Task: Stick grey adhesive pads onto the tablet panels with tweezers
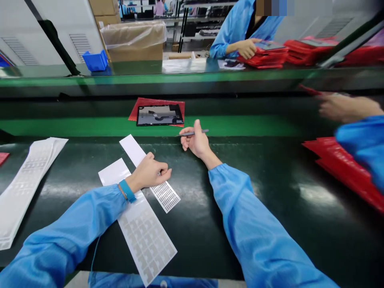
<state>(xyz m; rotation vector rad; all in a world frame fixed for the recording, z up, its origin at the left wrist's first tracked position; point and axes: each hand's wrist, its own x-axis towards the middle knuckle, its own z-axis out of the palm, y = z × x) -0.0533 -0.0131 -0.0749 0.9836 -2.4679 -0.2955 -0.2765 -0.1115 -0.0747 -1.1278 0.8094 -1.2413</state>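
Note:
My left hand [150, 172] is curled closed over a narrow sheet of small stickers [166, 197]; anything between its fingertips is too hidden to name. Under that wrist lies a wider white sheet with pale cut shapes [150, 240], crossing beneath the arm. A blue wrist strap [127, 191] circles my left wrist. My right hand [198, 142], palm turned partly up, grips slim grey tweezers [195, 133] whose thin end points left. Beyond both hands, a black tablet screen panel [160, 115] with a flex cable rests on a red bag [139, 103] on the green strip.
Long white sheets [27, 180] lie at left. A co-worker's blurred hand [348, 107] reaches in from the right above red bags [345, 168]. Across the line, another person's hand [247, 49] rests on stacked red bags [267, 58]. A blue bin [95, 61] stands on the far ledge.

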